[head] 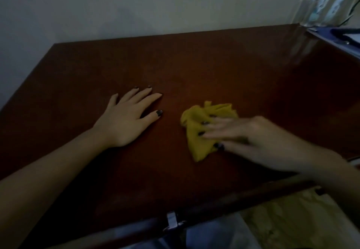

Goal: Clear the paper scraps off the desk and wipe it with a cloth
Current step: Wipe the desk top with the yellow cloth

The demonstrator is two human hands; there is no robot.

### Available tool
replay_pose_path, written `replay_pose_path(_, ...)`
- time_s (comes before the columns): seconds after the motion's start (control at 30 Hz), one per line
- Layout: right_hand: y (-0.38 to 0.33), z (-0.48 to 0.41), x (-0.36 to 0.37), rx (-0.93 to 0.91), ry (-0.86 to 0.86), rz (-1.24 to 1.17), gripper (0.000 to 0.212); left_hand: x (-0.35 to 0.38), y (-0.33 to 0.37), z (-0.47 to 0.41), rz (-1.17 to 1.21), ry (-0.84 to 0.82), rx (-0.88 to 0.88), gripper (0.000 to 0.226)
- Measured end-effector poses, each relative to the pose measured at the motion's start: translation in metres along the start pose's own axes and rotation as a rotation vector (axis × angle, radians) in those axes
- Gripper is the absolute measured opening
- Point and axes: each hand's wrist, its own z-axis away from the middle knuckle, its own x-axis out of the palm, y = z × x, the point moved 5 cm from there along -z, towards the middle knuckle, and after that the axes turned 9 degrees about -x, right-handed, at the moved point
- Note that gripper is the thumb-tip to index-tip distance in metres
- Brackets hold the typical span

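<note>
Nearest, on the rounded dark-wood near edge of the desk (194,63), a small shiny metal fitting (172,220), clipped over the rim. Beyond it, smooth reddish-brown wood, faintly glossy toward the far right corner. Left of centre, left hand (126,118) laid palm-down on the bare surface, fingers straight and slightly fanned, nails dark-polished, holding nothing. Right of centre, crumpled mustard-yellow cloth (196,124), soft and creased, bunched into a rough wedge with its point toward the near edge, well apart from the left hand. Pressed onto its right half, right hand (243,137), somewhat blurred, fingers stretched out flat rather than curled, thumb at the cloth's near side. At the far right corner, a clear plastic container (327,1) and a blue flat item (341,34), too blurred to identify.
</note>
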Motion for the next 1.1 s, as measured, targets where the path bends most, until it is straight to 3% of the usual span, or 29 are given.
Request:
replay_pose_path(0.13, 0.027, -0.024, -0.025, 0.111, -0.009, 0.016, 0.04, 0.0, -0.001, 0.0, 0.009, 0.019, 0.005, 0.059)
replay_pose_path(0.27, 0.031, -0.077, -0.028, 0.113, -0.02, 0.277, 0.041, -0.003, -0.002, 0.002, 0.102, 0.094, -0.014, 0.054)
replay_pose_path(0.43, -0.026, -0.121, -0.004, -0.158, 0.043, 0.365, 0.04, -0.009, -0.007, 0.009, 0.171, 0.249, -0.081, 0.056)
replay_pose_path(0.57, -0.051, -0.092, 0.008, -0.365, 0.0, 0.237, 0.041, -0.005, -0.007, 0.009, 0.204, 0.171, -0.084, 0.059)
replay_pose_path(0.73, -0.03, -0.048, 0.001, -0.531, -0.054, 0.058, 0.041, -0.001, -0.006, 0.006, 0.091, 0.075, -0.103, 0.066)
replay_pose_path(0.87, 0.01, -0.07, -0.016, -0.411, -0.079, 0.08, 0.042, 0.001, -0.005, 0.003, -0.044, 0.013, -0.14, 0.073)
replay_pose_path(1.1, 0.051, -0.173, -0.033, -0.089, -0.027, 0.32, 0.039, 0.001, -0.009, -0.003, -0.013, -0.017, -0.167, 0.075)
